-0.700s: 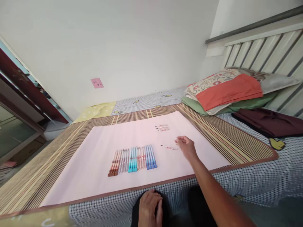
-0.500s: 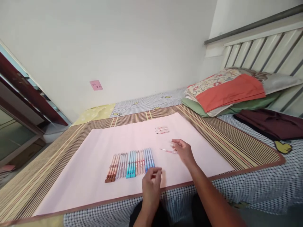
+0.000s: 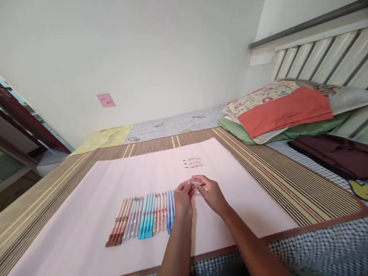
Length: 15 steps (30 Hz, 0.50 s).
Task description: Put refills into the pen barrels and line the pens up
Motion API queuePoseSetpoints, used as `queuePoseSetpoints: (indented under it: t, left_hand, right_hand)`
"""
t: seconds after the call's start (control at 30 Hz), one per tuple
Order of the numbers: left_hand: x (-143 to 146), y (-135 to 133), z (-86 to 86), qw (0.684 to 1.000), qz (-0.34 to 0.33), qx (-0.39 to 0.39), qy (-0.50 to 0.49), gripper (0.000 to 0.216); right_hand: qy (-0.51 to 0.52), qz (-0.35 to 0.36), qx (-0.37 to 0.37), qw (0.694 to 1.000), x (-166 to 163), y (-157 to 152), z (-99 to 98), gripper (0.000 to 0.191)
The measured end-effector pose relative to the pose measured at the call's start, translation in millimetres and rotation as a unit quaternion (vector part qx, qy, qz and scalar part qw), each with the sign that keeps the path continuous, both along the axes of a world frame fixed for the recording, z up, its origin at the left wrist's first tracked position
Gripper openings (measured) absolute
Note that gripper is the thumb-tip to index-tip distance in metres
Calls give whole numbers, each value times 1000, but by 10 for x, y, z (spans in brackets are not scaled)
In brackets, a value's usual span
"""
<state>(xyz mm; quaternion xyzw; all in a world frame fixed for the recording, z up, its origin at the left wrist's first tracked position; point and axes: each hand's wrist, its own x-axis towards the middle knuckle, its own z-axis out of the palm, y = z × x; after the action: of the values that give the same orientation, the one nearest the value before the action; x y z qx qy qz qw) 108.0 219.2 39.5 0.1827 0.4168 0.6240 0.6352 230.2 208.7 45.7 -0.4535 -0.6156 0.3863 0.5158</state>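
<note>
My left hand (image 3: pixel 184 197) and my right hand (image 3: pixel 211 193) meet above the pink sheet (image 3: pixel 238 214). Their closed fingertips pinch a slim, pale clear pen piece (image 3: pixel 196 183), partly covered by the fingers. Under my right hand a bit of another pink-patterned pen piece (image 3: pixel 198 194) shows on the sheet. Just beyond the hands lie three short clear-and-pink pen pieces (image 3: pixel 193 163) with dark tips. Left of my left hand runs a row of pens: brown ones (image 3: pixel 119 222), clear grey ones (image 3: pixel 134 217), turquoise ones (image 3: pixel 147 216), pink-and-white ones (image 3: pixel 160 212) and blue ones (image 3: pixel 170 211), the last partly hidden.
The sheet rests on a striped mat (image 3: pixel 276 180) over a checked bedspread (image 3: pixel 316 241). Pillows (image 3: pixel 287 111) and a folded dark cloth (image 3: pixel 333 153) lie at the right by a white headboard (image 3: pixel 316 57). A pink note (image 3: pixel 106 100) is on the wall.
My right hand has moved left, and my left hand has risen from the near edge to meet it. Both now grip the pen piece. The view has shifted slightly.
</note>
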Motion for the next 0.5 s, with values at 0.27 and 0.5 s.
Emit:
queuePoseSetpoints:
  t: [0.27,0.5]
  left_hand:
    - [-279,-12,67,986,44,-43,-157,20]
    - [-335,20,100,947,42,-106,-299,15]
  right_hand:
    - [-87,-94,-38,991,470,28,-176,20]
    - [-186,-103,-100,972,768,34,-300,18]
